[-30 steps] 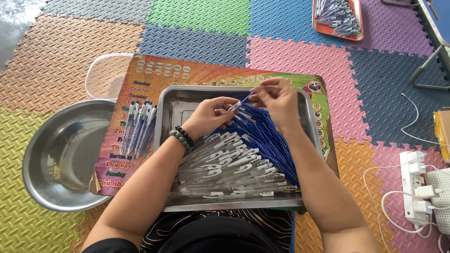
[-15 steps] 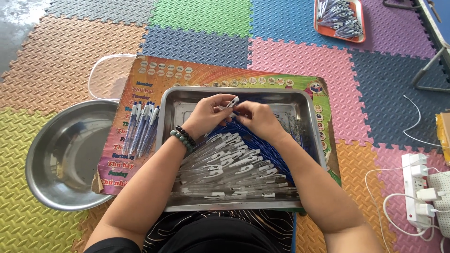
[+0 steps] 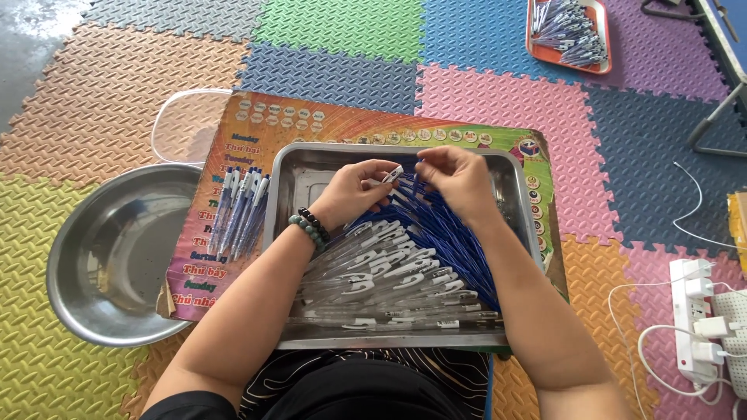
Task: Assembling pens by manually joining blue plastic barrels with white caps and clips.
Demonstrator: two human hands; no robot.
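round steel bowl [image 3: 117,257] far left, finished pens [image 3: 240,210] beside it. my left hand [image 3: 354,190] pinches a clear pen barrel [image 3: 389,176]; right hand [image 3: 459,180] pinches a thin blue refill [image 3: 416,180], both over the rectangular steel tray [image 3: 513,183].

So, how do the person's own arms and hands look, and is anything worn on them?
Both forearms are bare, with no sleeves reaching them and no gloves. The left hand has two bead bracelets at the wrist: a dark bead bracelet and a pale green bead bracelet beside it. The right hand and its wrist carry nothing visible. No rings can be made out.
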